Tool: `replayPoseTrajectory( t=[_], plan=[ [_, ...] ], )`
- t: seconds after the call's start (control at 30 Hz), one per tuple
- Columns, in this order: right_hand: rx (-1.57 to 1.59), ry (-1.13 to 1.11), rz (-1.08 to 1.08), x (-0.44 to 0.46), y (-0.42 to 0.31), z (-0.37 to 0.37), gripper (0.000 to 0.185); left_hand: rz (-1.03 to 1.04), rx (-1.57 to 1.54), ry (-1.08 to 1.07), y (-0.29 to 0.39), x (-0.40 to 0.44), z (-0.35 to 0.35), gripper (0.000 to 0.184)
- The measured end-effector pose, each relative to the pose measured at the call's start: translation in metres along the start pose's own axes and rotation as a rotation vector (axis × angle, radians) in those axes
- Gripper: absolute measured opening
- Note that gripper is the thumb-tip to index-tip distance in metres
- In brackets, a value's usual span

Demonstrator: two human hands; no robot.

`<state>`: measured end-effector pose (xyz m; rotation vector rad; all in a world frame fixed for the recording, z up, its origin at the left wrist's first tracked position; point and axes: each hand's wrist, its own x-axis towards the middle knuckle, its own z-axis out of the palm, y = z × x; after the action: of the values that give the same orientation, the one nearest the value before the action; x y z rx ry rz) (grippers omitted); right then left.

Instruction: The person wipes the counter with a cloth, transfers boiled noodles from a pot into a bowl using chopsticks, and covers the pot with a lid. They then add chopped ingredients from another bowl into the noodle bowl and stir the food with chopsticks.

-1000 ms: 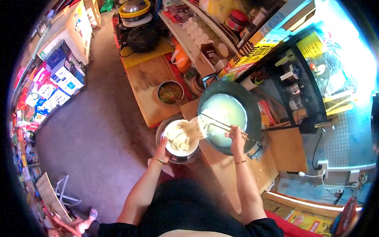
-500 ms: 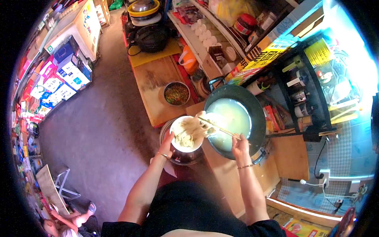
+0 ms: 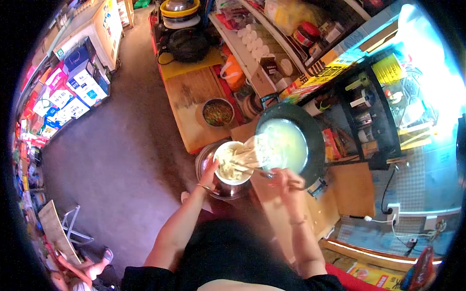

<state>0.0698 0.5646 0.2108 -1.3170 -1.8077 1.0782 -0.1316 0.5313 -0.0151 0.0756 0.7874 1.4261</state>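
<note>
Floor [image 3: 121, 145] open leftward | hands [image 3: 208, 178] [image 3: 290, 186] hold bowl [image 3: 236, 183], chopsticks [image 3: 258, 169] | wok rim [image 3: 320, 140] near

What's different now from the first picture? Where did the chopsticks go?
The chopsticks moved left. Their tips were over the big wok, and now they're at the noodles in the white bowl. The right hand came closer to the bowl too. Nothing was let go. The left hand still holds the bowl, and noodles still stretch toward the wok.
</note>
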Motion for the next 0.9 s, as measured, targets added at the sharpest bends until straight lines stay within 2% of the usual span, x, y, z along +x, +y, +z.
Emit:
replayPoseTrajectory(
  t=[0.03,0.07,0.17,0.23,0.33,0.4,0.53,0.6,0.63,0.73,0.8,0.83,0.9],
  plan=[
    [-0.054,0.028,-0.065,0.003,-0.007,-0.018,0.016,-0.003,-0.007,0.000,-0.001,-0.002,0.000,0.049],
    [-0.092,-0.040,-0.074,0.003,-0.034,-0.034,0.014,-0.018,-0.029,-0.029,0.001,-0.003,0.001,0.049],
    [-0.089,-0.068,-0.039,0.001,-0.044,-0.049,0.013,-0.022,-0.027,-0.016,0.013,-0.011,0.013,0.049],
    [-0.465,-0.244,-0.329,0.005,-0.040,-0.044,0.020,-0.012,-0.001,0.028,0.013,-0.011,0.010,0.049],
    [-0.559,-0.305,-0.401,0.012,-0.013,-0.018,0.023,-0.029,-0.011,0.028,0.012,-0.006,0.001,0.048],
    [-0.565,-0.266,-0.448,0.019,0.007,-0.001,0.020,-0.049,-0.008,-0.003,0.017,-0.009,0.004,0.050],
    [-0.393,0.001,-0.531,0.038,0.064,0.022,0.012,0.020,0.085,0.029,0.028,-0.020,0.020,0.054],
    [0.604,0.404,0.173,0.041,0.075,0.032,0.028,0.010,0.081,0.023,0.028,-0.020,0.021,0.056],
    [0.691,0.541,0.254,0.043,0.073,0.032,0.035,0.006,0.040,0.024,0.025,-0.017,0.018,0.057],
    [1.064,0.660,0.428,0.038,0.082,0.026,0.030,-0.032,-0.025,0.038,0.019,-0.015,0.012,0.059],
    [1.143,0.668,0.499,0.033,0.086,0.021,0.028,0.057,-0.014,-0.042,0.013,-0.007,0.007,0.058],
    [1.225,0.664,0.574,0.030,0.085,0.019,0.026,0.069,0.038,0.009,0.013,-0.007,0.009,0.056],
    [1.210,0.619,0.561,0.024,0.077,0.015,0.025,0.060,0.019,0.012,0.016,-0.011,0.014,0.055]
  ],
)
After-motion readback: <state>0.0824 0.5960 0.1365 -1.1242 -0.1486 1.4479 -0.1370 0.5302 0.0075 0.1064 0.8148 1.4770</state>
